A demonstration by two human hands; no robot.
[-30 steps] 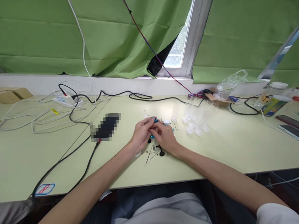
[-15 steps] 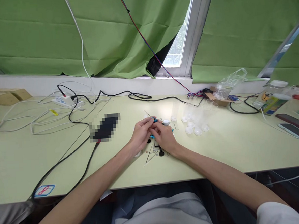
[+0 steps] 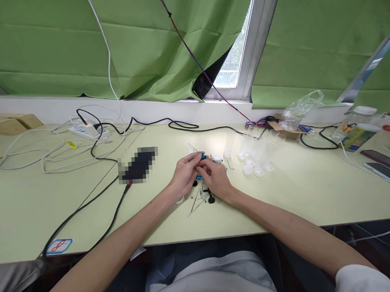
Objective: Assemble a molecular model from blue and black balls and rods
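Note:
My left hand (image 3: pixel 184 175) and my right hand (image 3: pixel 215 178) meet over the middle of the pale green table (image 3: pixel 53 203), fingers curled together. Between their fingertips sits a small blue part (image 3: pixel 202 156), pinched from both sides. A second bit of blue (image 3: pixel 198 177) shows under the hands. Below my wrists lie thin metal pins (image 3: pixel 195 205) and small black round pieces (image 3: pixel 211 200). A small white cap (image 3: pixel 217 159) stands just beyond my right hand.
Several clear tubes and white lids (image 3: pixel 252 160) lie right of the hands. A blurred dark device (image 3: pixel 138 165) with black cables lies to the left, a power strip (image 3: pixel 86 131) behind it. Boxes, a plastic bag (image 3: pixel 298 109) and bottles crowd the far right.

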